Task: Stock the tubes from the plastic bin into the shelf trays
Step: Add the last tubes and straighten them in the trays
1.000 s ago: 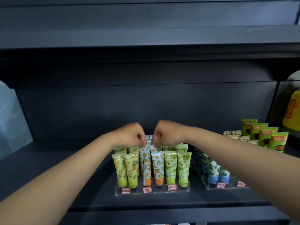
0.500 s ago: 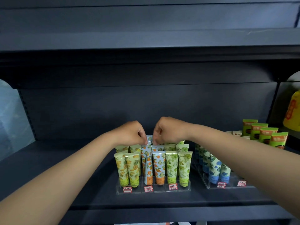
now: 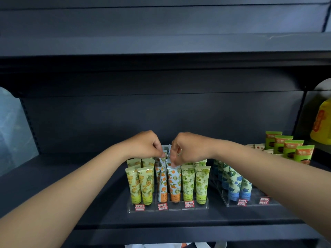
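A clear acrylic tray (image 3: 167, 208) on the dark shelf holds upright tubes in rows: yellow pineapple tubes (image 3: 141, 185) at left, orange-print tubes (image 3: 173, 183) in the middle, green grape tubes (image 3: 195, 183) at right. My left hand (image 3: 145, 144) and my right hand (image 3: 188, 147) meet above the middle rows, both with curled fingers pinching the crimped tops of orange-print tubes. The plastic bin is out of view.
A second clear tray (image 3: 250, 203) with blue-flower tubes (image 3: 234, 185) stands to the right. Green and orange pouches (image 3: 288, 147) sit further right, and a yellow bottle (image 3: 322, 124) beyond the shelf post. The upper shelf (image 3: 161, 45) overhangs the hands.
The view has shifted slightly. Both hands stay over the middle rows, fingers working at the tube tops; the right hand's fingers reach a little lower onto the tubes.
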Tool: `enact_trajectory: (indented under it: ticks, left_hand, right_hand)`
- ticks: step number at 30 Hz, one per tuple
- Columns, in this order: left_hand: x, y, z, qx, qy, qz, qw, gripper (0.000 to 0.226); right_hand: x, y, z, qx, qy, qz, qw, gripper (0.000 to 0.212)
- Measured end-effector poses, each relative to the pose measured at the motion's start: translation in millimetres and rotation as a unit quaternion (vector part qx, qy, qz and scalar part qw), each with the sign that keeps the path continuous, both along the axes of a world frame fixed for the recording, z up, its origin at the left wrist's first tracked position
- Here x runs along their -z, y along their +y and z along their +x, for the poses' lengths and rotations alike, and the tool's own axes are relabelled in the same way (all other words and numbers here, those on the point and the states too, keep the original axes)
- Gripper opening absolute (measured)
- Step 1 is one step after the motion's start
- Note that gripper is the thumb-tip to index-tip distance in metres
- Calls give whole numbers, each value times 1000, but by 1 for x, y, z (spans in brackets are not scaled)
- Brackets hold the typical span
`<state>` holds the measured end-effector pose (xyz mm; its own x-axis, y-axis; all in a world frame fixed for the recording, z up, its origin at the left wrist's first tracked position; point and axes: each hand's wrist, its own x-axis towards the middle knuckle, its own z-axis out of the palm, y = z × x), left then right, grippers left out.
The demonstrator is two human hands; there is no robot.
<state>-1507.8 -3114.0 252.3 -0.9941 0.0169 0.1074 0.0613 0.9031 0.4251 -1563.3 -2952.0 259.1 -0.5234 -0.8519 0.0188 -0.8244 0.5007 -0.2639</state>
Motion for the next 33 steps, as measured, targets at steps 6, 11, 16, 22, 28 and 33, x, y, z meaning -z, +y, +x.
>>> enact_trajectory:
  ticks: [6, 11, 16, 22, 28, 33]
  left_hand:
    - [-1, 1, 5, -8, -6, 27, 1000, 11]
    - [4, 7, 3, -13, -18, 17, 1000, 17]
    - [10, 14, -3, -24, -35, -27, 999, 18]
    - [11, 17, -3, -30, -29, -48, 998, 7]
    - [14, 14, -6, -56, -15, -49, 997, 27]
    - [14, 12, -9, -69, -16, -38, 997, 17]
  right_hand:
    - [-3, 7, -1, -1, -14, -22, 1000, 5]
    - [-8, 12, -3, 3, -38, -65, 997, 10]
    - [2, 7, -1, -3, -24, -18, 1000, 7]
    - [9, 1, -1, -8, 2, 3, 1000, 6]
    - [11, -1, 0, -3, 6, 5, 1000, 9]
    - [12, 1, -1, 5, -2, -4, 1000, 8]
